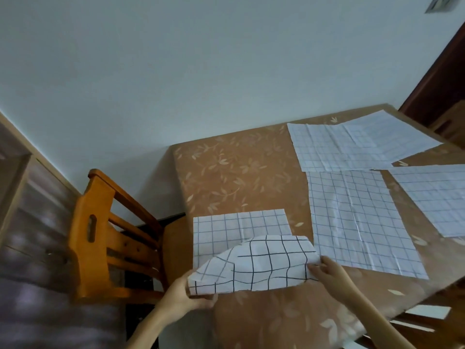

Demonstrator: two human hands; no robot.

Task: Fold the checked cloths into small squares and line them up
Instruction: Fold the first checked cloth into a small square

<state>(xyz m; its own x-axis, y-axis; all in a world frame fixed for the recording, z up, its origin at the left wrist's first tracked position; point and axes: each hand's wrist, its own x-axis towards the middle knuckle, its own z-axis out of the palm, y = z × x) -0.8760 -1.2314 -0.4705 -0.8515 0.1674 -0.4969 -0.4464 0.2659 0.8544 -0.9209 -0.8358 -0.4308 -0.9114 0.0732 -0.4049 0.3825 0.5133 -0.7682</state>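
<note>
A white checked cloth point(254, 263) lies at the table's near left, its near half lifted and curled over the far half. My left hand point(187, 295) pinches its near left corner. My right hand point(327, 272) pinches its near right corner. Three other checked cloths lie spread flat: one point(357, 222) just right of the held cloth, one point(352, 144) at the far side, one point(437, 197) at the right edge of the view.
The table point(239, 172) wears a brown cloth with a leaf print and stands against a pale wall. An orange wooden chair point(105, 238) sits at its left side. A dark wooden door frame point(442, 76) rises at the far right.
</note>
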